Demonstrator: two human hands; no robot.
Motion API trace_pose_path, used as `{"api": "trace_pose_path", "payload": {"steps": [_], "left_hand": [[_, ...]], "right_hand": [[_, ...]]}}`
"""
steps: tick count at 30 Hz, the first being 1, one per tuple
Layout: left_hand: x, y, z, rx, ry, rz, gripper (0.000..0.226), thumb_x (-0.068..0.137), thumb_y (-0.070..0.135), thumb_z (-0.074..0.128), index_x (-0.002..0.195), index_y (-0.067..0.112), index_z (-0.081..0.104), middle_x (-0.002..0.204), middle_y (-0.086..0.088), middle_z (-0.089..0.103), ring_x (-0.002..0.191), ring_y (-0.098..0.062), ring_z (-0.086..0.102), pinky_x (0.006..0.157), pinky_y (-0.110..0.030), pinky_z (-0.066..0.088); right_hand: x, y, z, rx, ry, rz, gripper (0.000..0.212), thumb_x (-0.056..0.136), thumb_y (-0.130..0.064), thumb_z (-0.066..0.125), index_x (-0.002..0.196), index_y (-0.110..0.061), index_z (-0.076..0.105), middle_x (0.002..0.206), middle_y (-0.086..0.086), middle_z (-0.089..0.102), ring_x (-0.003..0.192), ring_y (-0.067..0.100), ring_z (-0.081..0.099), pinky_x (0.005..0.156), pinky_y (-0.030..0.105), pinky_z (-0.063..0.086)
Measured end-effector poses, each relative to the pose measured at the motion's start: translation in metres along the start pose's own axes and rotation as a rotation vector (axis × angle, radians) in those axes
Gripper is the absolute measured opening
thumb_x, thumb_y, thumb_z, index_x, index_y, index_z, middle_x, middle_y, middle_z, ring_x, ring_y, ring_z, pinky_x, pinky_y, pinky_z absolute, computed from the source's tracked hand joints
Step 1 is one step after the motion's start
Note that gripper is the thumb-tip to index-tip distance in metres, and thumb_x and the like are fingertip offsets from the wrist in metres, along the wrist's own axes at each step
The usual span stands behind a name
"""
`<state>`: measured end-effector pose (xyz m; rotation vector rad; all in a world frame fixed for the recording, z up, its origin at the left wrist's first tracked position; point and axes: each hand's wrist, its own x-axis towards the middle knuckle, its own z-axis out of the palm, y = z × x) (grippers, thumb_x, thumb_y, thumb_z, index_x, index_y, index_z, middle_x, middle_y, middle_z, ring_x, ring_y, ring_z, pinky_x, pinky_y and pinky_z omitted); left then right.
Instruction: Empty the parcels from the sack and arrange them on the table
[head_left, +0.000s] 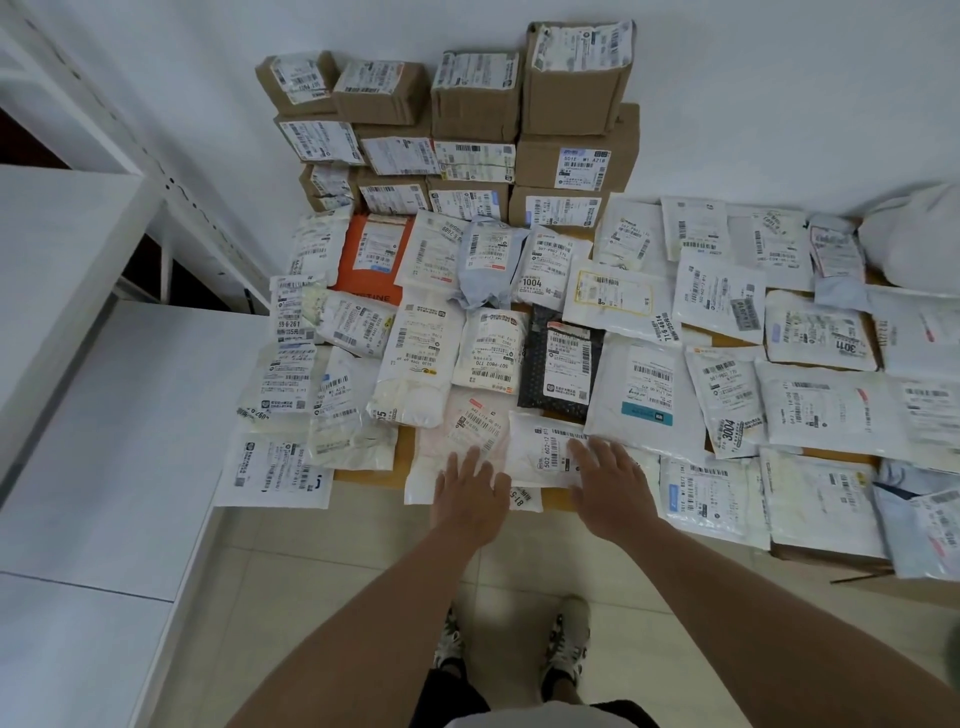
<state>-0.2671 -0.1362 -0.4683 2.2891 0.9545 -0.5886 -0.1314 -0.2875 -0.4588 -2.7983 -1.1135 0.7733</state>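
Parcels pretty much cover the worktop (553, 500) already, so going left to right: the far left edge has a column of white mailers hanging a bit over the side, with a flat white one (275, 474) nearest the front corner. Next over there's an orange mailer (370, 270) tucked up near the stack of cardboard boxes (457, 130) against the wall, those are piled in about three tiers. Front and centre is where it's happening. The left hand (470, 488) lies flat with fingers spread on a pale pinkish mailer (467, 436), and the right hand (608, 480) is also flat and spread, resting on the white mailer (545, 449) just beside it. Neither hand is pinching or curling around anything, they're just pressing down. Both mailers sit at the near edge right in front of the person, long axes running roughly away from the body, and the two touch or slightly overlap, can't tell which is on top. Each hand is nearer its own mailer, so I'd guess the next bit is just nudging them square into the row. A black dotted mailer (563, 364) sits just behind them. Further right it's more white mailers in loose rows. As for containers, a white bulgy thing (914, 239) at the far right corner could be the sack, but I can't see inside it.
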Motion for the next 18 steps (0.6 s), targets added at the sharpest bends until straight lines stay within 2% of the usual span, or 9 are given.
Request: {"api": "trace_pose_path", "payload": {"steps": [5,12,15,18], "left_hand": [[0.001,-0.002,-0.005,0.003,-0.037,0.044,0.052,0.103,0.034,0.017,0.141,0.013,0.046,0.164,-0.007,0.004,0.150,-0.033,-0.006,0.122,-0.048,0.005],[0.000,-0.007,-0.010,-0.070,-0.051,0.064,0.051,0.105,0.033,0.019,0.146,0.012,0.043,0.164,-0.005,0.005,0.151,-0.028,-0.006,0.122,-0.047,0.005],[-0.006,0.000,-0.017,-0.144,-0.007,0.050,0.050,0.104,0.034,0.024,0.139,0.009,0.050,0.163,-0.009,0.014,0.150,-0.028,0.003,0.122,-0.044,0.009],[-0.010,0.001,-0.021,-0.183,0.138,0.033,0.046,0.104,0.032,0.032,0.139,0.007,0.049,0.155,-0.012,0.030,0.145,-0.027,0.023,0.119,-0.038,0.019]], "right_hand": [[-0.001,-0.002,-0.003,-0.013,0.012,-0.009,0.058,0.097,-0.034,0.049,0.149,-0.024,0.024,0.156,0.007,0.025,0.145,0.031,0.020,0.118,0.049,0.024],[-0.001,-0.002,-0.002,0.002,-0.003,-0.013,0.062,0.095,-0.026,0.054,0.149,-0.024,0.024,0.156,0.007,0.023,0.147,0.031,0.014,0.119,0.051,0.021],[-0.006,-0.006,-0.005,0.023,0.003,-0.002,0.070,0.092,-0.032,0.055,0.151,-0.022,0.019,0.159,0.007,0.016,0.149,0.032,0.006,0.121,0.053,0.012],[-0.008,-0.014,-0.009,0.039,-0.012,-0.021,0.080,0.090,-0.040,0.051,0.154,-0.023,0.007,0.163,0.004,0.001,0.150,0.028,-0.008,0.121,0.051,-0.001]]}}
